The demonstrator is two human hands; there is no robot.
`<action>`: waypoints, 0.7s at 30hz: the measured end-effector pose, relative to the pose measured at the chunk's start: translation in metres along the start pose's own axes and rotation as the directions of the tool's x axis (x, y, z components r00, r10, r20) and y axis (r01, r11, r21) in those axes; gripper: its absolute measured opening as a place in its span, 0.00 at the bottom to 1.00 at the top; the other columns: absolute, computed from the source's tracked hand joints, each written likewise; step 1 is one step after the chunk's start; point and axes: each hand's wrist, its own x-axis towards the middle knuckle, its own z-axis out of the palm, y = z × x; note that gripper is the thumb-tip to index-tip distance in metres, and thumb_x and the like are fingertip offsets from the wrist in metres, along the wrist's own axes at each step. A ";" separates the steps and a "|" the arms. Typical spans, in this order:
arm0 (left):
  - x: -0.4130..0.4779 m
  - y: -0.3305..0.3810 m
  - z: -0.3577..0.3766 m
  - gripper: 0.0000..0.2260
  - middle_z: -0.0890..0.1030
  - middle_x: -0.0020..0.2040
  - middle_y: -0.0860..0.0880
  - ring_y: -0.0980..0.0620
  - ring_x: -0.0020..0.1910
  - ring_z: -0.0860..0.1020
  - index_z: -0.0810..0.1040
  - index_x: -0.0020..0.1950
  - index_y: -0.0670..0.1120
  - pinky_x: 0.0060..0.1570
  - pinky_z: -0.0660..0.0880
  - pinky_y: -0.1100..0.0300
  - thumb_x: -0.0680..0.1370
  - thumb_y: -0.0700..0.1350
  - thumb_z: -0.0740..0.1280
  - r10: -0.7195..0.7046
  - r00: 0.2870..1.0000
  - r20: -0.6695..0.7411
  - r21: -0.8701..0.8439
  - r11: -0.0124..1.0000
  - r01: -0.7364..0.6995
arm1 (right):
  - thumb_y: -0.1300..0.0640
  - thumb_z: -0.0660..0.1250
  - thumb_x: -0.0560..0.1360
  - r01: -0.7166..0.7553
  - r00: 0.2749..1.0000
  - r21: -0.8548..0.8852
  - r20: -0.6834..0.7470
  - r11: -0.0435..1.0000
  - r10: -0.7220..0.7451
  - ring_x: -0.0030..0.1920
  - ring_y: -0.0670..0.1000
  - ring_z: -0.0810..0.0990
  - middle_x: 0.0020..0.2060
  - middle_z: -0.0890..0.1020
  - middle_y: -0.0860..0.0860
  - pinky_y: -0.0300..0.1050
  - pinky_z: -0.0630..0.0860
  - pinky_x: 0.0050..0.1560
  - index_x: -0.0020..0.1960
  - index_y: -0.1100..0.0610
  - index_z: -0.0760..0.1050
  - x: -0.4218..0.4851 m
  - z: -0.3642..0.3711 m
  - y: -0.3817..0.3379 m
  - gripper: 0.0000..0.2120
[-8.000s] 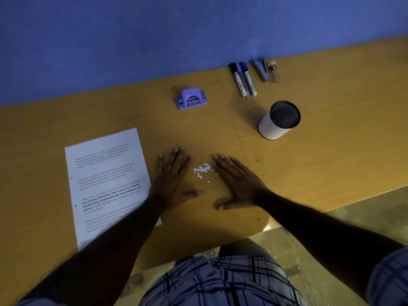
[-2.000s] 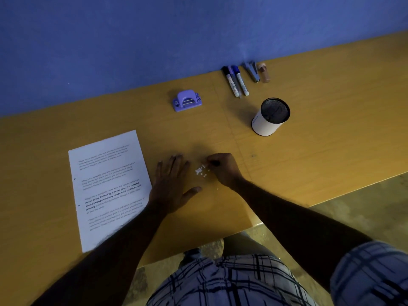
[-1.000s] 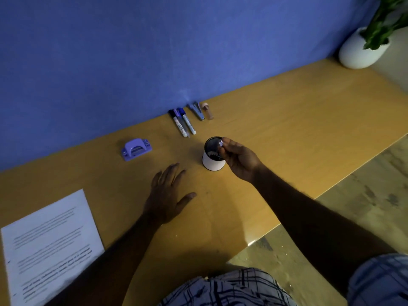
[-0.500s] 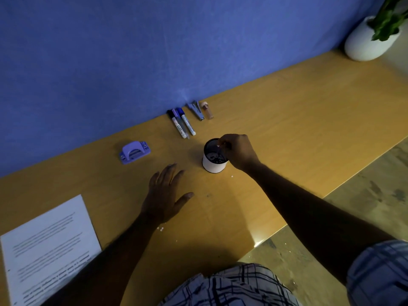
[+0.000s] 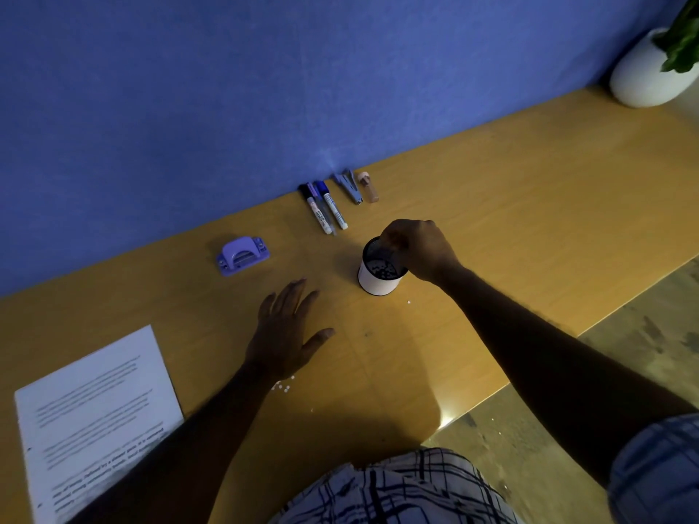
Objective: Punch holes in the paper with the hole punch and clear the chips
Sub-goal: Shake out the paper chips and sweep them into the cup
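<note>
Hovering over the mouth of the white cup (image 5: 380, 281) at the centre of the frame, the right hand (image 5: 420, 247) has its fingertips bunched together, pointing down into the dark opening; whether any chips remain pinched there I cannot tell. Pale specks lie inside the cup. The left hand (image 5: 285, 334) rests flat and spread on the wooden table (image 5: 529, 206), just left of centre, grasping nothing. A few paper chips (image 5: 283, 386) lie beside its wrist, and one more sits just right of the cup's base. The purple hole punch (image 5: 242, 255) stands above the left hand, near the blue wall. The printed paper (image 5: 90, 417) lies at the lower left.
</note>
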 end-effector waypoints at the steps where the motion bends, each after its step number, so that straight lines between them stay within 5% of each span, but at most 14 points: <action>1: 0.000 0.000 0.000 0.37 0.58 0.79 0.44 0.46 0.78 0.58 0.61 0.77 0.48 0.73 0.58 0.41 0.75 0.70 0.47 -0.002 1.000 0.002 0.004 1.000 0.002 | 0.67 0.65 0.74 -0.007 1.000 0.034 -0.024 0.999 0.008 0.55 0.55 0.81 0.53 0.83 0.53 0.46 0.79 0.40 0.56 0.55 0.79 0.000 0.000 0.000 0.14; 8: -0.003 0.000 0.002 0.38 0.56 0.80 0.45 0.46 0.78 0.56 0.60 0.78 0.48 0.74 0.56 0.42 0.75 0.70 0.46 -0.005 1.000 0.006 -0.005 1.000 0.005 | 0.63 0.68 0.74 0.020 0.999 -0.013 -0.027 1.000 -0.021 0.54 0.53 0.82 0.52 0.84 0.52 0.40 0.76 0.36 0.59 0.53 0.78 0.001 0.001 0.003 0.15; 12: -0.006 0.000 0.003 0.38 0.55 0.80 0.45 0.46 0.79 0.55 0.59 0.78 0.48 0.74 0.55 0.42 0.75 0.70 0.46 -0.013 1.000 0.014 -0.012 1.000 0.013 | 0.69 0.65 0.74 -0.107 0.994 0.379 0.031 0.919 0.102 0.53 0.52 0.82 0.51 0.85 0.53 0.43 0.80 0.45 0.59 0.58 0.77 0.002 -0.004 0.001 0.15; 16: -0.008 0.000 0.004 0.39 0.55 0.80 0.45 0.47 0.79 0.55 0.59 0.78 0.49 0.74 0.55 0.43 0.74 0.72 0.44 -0.016 1.000 0.021 -0.004 1.000 0.016 | 0.70 0.60 0.78 -0.297 0.942 0.874 0.203 0.385 0.266 0.48 0.52 0.85 0.47 0.86 0.54 0.43 0.81 0.43 0.58 0.62 0.77 -0.011 -0.011 0.000 0.12; 21: -0.011 0.004 0.004 0.41 0.59 0.79 0.44 0.45 0.78 0.59 0.61 0.77 0.47 0.73 0.57 0.42 0.74 0.72 0.41 0.006 1.000 0.007 -0.027 1.000 -0.005 | 0.64 0.55 0.81 -0.356 0.904 0.924 0.378 -0.141 0.197 0.50 0.52 0.84 0.51 0.85 0.55 0.44 0.81 0.49 0.58 0.59 0.76 -0.041 -0.005 0.010 0.13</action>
